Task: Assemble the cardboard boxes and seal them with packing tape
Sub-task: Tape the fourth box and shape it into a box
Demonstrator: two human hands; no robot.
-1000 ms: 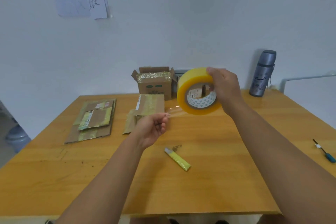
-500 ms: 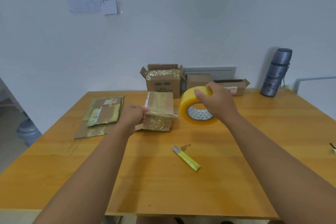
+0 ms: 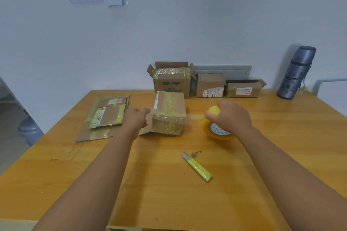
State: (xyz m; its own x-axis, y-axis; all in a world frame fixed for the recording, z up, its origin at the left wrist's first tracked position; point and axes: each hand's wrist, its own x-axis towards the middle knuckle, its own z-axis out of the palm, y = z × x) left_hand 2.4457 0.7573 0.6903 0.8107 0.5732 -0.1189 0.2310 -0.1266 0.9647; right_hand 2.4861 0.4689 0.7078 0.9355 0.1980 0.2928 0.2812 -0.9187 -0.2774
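Soft, even indoor light falls on my table (image 3: 169,193), bright enough but flat, with a bluish cast on the wall (image 3: 187,24). Shadows are faint: a thin one beside the flask (image 3: 296,73), well beyond my right fingers. My left hand (image 3: 136,120) is slightly smeared, and the strip of tape (image 3: 193,118) stretched between my fingers blurs to a pale haze. Glare glints off old tape on the box (image 3: 169,114) beside my left fingertips. The wide lens bends the table's edges and swells my forearms near the bottom.
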